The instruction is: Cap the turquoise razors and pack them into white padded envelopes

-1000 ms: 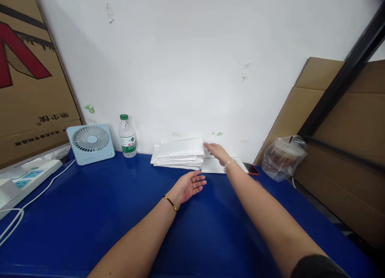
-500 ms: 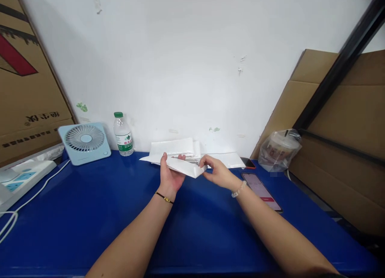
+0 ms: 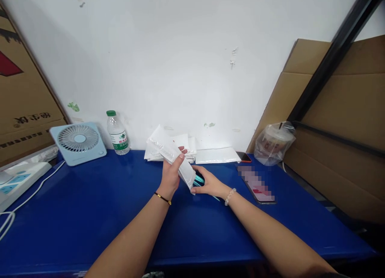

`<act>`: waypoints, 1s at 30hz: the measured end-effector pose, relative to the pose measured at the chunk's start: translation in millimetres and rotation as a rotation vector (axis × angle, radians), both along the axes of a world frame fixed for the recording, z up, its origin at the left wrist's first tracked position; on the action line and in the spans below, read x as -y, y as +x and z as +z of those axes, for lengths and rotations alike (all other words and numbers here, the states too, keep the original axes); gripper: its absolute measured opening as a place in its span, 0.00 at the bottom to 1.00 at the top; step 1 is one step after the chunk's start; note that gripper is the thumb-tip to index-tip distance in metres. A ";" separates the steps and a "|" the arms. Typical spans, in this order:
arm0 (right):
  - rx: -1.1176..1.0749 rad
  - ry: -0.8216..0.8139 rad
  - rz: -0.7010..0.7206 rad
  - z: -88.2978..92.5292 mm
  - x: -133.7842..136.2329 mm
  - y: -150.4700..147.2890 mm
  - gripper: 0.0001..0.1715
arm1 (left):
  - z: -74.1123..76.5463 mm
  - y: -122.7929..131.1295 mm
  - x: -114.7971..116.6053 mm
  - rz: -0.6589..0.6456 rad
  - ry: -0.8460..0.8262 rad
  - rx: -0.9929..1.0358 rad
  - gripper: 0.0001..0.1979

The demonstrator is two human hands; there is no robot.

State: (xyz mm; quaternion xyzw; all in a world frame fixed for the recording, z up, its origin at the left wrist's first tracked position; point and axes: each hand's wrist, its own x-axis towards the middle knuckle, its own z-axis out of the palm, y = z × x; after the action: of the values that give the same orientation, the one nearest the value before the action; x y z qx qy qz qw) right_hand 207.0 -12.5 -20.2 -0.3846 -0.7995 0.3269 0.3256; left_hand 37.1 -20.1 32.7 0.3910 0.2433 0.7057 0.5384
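Observation:
My left hand point(image 3: 172, 174) is closed round a white padded envelope point(image 3: 168, 149), which slants down to the right above the table. At its lower right end my right hand point(image 3: 207, 183) is curled, the thumb against the envelope's corner. A bundle of teal strands point(image 3: 198, 179), looking like a cord or cable, shows between that end and my right palm. One thin strand hangs out below the hand. How much of the bundle lies inside the envelope is hidden. Behind my hands, more white envelopes point(image 3: 150, 154) lie piled against the wall, and a flat one point(image 3: 218, 155) lies to their right.
On the blue table point(image 3: 90, 214) stand a light-blue fan point(image 3: 78, 143) and a water bottle point(image 3: 118, 133) at left. A power strip point(image 3: 21, 183) with white cables is at the far left. Two phones point(image 3: 257, 185) point(image 3: 244, 157) and a bagged drink cup point(image 3: 273, 143) are at right, beside cardboard.
The envelope has turned from nearly level to a steep slant, its right end lowered. The teal bundle has come into view at that end, by my right hand. The camera view has shifted slightly.

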 end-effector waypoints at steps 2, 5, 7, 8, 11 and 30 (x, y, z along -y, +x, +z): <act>0.031 0.031 -0.006 -1.5 1.3 -3.3 0.45 | -0.1 -0.9 -0.4 0.007 0.026 -0.036 0.22; 0.118 0.115 -0.013 -2.2 2.5 -5.2 0.37 | 2.9 -6.8 -3.5 0.045 0.077 -0.112 0.22; 0.219 0.184 -0.007 -2.8 2.7 -5.5 0.34 | 7.5 -13.7 -6.6 0.084 0.110 -0.188 0.23; 0.270 0.216 -0.003 -3.2 2.6 -5.6 0.33 | 10.4 -17.9 -8.2 0.100 0.123 -0.225 0.24; 0.382 0.273 0.003 -4.7 2.0 -4.7 0.32 | 20.9 -32.2 -11.9 0.110 0.150 -0.331 0.25; 0.564 0.310 0.060 -0.1 -2.2 1.4 0.34 | 59.3 -50.4 15.4 0.198 0.374 -1.099 0.35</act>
State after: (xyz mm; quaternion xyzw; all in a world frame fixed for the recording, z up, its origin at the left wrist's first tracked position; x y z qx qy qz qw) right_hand 208.4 -10.3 -20.4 -0.3821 -0.9095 0.0911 0.1360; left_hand -13.4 -35.5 92.0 0.7633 0.3935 0.4771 0.1869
